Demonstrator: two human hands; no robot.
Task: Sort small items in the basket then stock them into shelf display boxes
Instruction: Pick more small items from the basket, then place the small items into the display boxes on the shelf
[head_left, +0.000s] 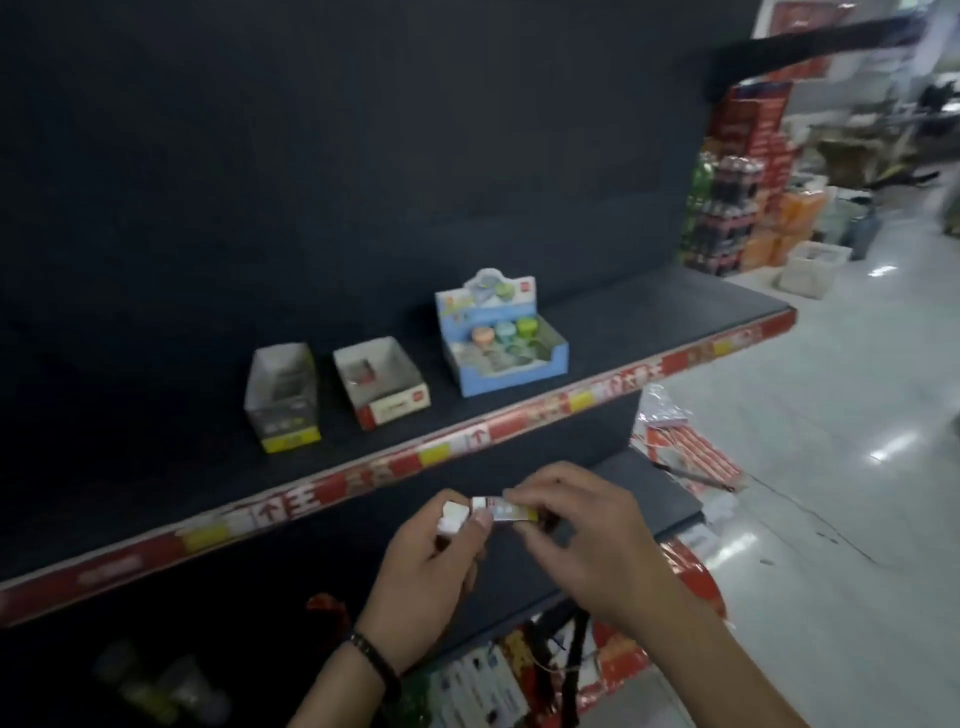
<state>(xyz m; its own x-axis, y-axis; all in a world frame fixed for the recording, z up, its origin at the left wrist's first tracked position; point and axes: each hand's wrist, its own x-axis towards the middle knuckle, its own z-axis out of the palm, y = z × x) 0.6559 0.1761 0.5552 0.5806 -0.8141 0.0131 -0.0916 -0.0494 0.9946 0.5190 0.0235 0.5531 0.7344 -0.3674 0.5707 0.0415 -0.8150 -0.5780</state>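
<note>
1. A gondola's dark back panel (311, 156) fills the left and centre, dimly lit.
2. A black shelf (649, 317) runs across it, with a red-and-yellow price strip (519, 421) along its front edge.
3. A lower shelf (649, 483) juts out beneath it.
4. The pale glossy floor (831, 415) on the right reflects bright lights.
5. Beyond the shelf end, dark bottle packs (727, 208), red cartons (748, 119) and orange packs (789, 218) stand stacked.
6. A white tub (813, 265) sits on the floor near them.

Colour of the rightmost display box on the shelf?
The display box is light blue; head view.
</note>
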